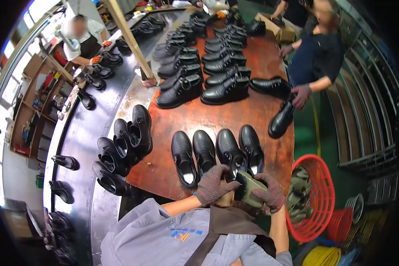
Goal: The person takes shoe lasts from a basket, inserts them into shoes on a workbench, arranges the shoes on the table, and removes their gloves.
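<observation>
My right hand (270, 193), in a grey-red knit glove, is closed around a green shoe last (252, 186) with a dark end, close to my chest. My left hand (215, 185), in a matching glove, is beside it with fingers curled together; what it grips is hidden. A tan block-like surface (227, 199) shows between the hands. Just beyond them, two pairs of black leather shoes (204, 150) stand on the red-brown table (164, 177), toes pointing away. The right-hand pair (251, 148) is partly covered by my hands and the last.
Rows of black shoes (226, 91) fill the table's far part. More shoes (139, 128) stand at left, beside a curved metal conveyor (86, 146). A red basket (312, 199) of green lasts is at right. A co-worker's gloved hand (302, 96) touches a black shoe (281, 119).
</observation>
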`<move>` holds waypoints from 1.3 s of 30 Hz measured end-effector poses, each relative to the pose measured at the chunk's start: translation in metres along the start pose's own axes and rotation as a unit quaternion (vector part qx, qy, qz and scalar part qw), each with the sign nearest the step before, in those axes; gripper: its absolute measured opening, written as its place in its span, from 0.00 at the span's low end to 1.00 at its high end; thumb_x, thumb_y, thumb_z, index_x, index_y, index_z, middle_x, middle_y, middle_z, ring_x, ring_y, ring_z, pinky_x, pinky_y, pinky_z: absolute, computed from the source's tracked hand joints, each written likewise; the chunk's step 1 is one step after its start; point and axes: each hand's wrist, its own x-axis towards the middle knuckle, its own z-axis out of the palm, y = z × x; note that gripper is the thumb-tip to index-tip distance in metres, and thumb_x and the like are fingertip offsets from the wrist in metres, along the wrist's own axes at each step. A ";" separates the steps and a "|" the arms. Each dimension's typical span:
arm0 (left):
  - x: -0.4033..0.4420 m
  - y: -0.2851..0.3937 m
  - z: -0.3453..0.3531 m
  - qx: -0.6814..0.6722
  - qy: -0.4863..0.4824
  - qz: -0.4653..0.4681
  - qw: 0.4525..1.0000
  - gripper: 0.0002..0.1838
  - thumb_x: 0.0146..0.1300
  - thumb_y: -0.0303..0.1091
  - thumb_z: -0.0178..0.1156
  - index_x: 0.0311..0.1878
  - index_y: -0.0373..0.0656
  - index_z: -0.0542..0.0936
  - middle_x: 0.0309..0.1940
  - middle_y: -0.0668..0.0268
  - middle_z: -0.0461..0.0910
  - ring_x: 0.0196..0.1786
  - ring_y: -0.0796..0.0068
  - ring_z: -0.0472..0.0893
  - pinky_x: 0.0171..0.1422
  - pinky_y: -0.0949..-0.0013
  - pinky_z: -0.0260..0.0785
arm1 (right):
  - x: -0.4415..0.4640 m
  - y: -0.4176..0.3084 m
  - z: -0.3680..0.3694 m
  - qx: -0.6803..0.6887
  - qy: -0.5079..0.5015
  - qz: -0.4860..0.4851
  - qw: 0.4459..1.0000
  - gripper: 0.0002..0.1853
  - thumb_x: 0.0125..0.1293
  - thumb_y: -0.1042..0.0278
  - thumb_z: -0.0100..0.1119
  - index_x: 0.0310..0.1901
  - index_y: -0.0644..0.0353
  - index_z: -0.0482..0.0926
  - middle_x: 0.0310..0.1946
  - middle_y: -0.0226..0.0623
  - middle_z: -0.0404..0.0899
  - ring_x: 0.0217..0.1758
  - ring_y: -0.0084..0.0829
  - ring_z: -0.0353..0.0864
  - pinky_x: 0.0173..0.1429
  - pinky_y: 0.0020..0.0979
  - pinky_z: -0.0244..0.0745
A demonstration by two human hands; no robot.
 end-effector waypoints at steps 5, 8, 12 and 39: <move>0.049 -0.013 0.003 -0.139 -0.100 -0.098 0.980 0.39 0.69 0.70 0.56 0.57 0.36 0.76 0.51 0.44 0.84 0.56 0.48 0.84 0.61 0.52 0.74 | 0.097 0.000 0.002 0.142 -0.135 -0.068 0.978 0.32 0.52 0.61 0.81 0.58 0.61 0.80 0.49 0.31 0.83 0.53 0.26 0.82 0.60 0.32 0.78; 0.056 -0.013 -0.001 0.058 -0.102 -0.184 0.976 0.43 0.69 0.76 0.48 0.52 0.36 0.76 0.48 0.37 0.83 0.56 0.38 0.82 0.59 0.47 0.72 | 0.115 0.057 0.023 -0.012 -0.008 -0.064 0.998 0.27 0.61 0.64 0.75 0.60 0.60 0.79 0.52 0.38 0.84 0.55 0.32 0.84 0.62 0.33 0.78; 0.060 -0.027 0.008 0.079 -0.154 -0.154 0.973 0.40 0.70 0.73 0.49 0.57 0.41 0.77 0.49 0.40 0.83 0.51 0.39 0.85 0.55 0.45 0.75 | 0.062 0.026 0.064 -0.293 0.121 -0.205 0.926 0.36 0.62 0.64 0.70 0.71 0.54 0.70 0.67 0.49 0.74 0.68 0.45 0.78 0.71 0.39 0.74; 0.101 0.083 -0.042 0.368 -0.074 0.302 0.876 0.07 0.54 0.36 0.66 0.36 0.47 0.83 0.31 0.57 0.80 0.38 0.56 0.84 0.38 0.56 0.77 | 0.033 -0.036 0.027 0.254 0.243 -0.051 0.935 0.17 0.74 0.66 0.61 0.60 0.60 0.79 0.28 0.25 0.78 0.20 0.12 0.69 0.23 0.18 0.65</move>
